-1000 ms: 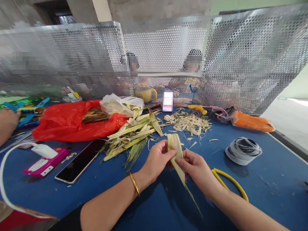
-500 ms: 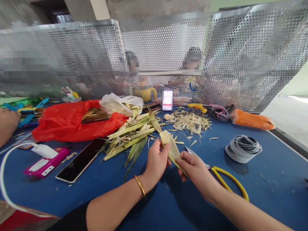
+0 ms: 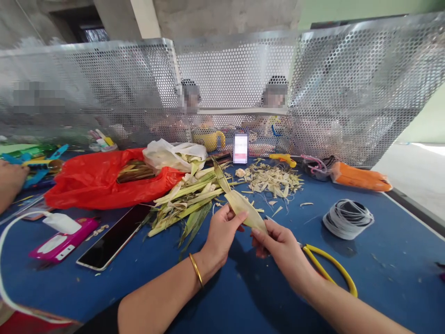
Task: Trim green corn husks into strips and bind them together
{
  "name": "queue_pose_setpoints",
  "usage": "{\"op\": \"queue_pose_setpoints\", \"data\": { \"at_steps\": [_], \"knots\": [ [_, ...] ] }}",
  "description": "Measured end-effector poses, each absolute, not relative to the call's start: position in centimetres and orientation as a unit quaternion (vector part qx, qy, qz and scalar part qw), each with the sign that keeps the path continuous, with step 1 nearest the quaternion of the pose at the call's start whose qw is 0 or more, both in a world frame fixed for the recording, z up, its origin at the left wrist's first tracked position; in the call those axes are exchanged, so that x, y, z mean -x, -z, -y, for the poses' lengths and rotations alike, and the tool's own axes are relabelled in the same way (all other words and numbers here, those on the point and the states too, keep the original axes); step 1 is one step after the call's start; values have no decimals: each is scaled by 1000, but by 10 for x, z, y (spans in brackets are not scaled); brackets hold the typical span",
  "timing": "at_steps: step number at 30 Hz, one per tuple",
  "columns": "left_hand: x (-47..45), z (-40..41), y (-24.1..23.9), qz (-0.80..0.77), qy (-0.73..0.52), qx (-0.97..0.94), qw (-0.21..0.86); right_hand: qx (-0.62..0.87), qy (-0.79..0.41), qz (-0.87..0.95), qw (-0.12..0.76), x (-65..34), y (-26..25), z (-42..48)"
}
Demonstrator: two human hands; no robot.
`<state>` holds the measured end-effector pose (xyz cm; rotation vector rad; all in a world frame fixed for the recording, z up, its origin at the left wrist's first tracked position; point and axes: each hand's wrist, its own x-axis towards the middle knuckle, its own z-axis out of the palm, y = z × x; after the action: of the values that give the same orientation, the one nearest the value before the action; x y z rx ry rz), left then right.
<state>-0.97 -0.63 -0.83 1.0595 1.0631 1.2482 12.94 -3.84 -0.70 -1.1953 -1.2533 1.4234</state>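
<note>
A pale corn husk (image 3: 241,206) is stretched between my two hands above the blue table (image 3: 392,278). My left hand (image 3: 224,227) pinches its middle, thumb on top. My right hand (image 3: 274,239) grips the lower right end between thumb and fingers. The husk's narrow, darker tip points up and left, over a pile of husk strips (image 3: 187,199). Partly hidden behind my right hand lie scissors with yellow handles (image 3: 330,260). Beyond the husk is a heap of small husk scraps (image 3: 278,178).
Left are a red plastic bag (image 3: 93,181), a black-screened phone (image 3: 111,239) and a magenta power strip (image 3: 64,239) with a white cable. Right are a spool of white cord (image 3: 348,219) and an orange packet (image 3: 359,176). A perforated metal screen (image 3: 236,60) spans the back; another person's hand (image 3: 12,181) is far left.
The husk has turned flatter, its right end swinging up a little. My right hand has rotated slightly with it. The whole view has shifted slightly.
</note>
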Motion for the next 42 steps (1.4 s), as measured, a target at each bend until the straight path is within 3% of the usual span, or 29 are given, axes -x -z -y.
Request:
{"op": "queue_pose_setpoints", "data": {
  "at_steps": [5,11,15,17,21,26,29,34,42],
  "knots": [
    [8,9,6,-416,-540,-403,610,485,-609,490,391,-128,7,38],
    [7,12,11,-467,-568,-474,484,453,-677,516,264,-123,11,46],
    [9,12,11,-473,-546,-494,484,404,-697,559,193,-127,6,48],
    [8,13,9,-464,-519,-500,515,411,-664,572,251,-132,1,44],
    [3,19,7,-442,-429,-512,599,452,-560,526,453,-143,-11,29],
    [-2,27,12,-409,-354,-537,647,457,-553,449,533,-151,-15,21],
    [-2,26,11,-394,-365,-546,643,469,-539,439,545,-150,-13,23],
    [1,21,4,-420,-468,-487,606,502,-516,493,489,-144,-5,26],
    [4,20,1,-442,-455,-483,603,512,-474,545,464,-143,-2,26]
  ]
}}
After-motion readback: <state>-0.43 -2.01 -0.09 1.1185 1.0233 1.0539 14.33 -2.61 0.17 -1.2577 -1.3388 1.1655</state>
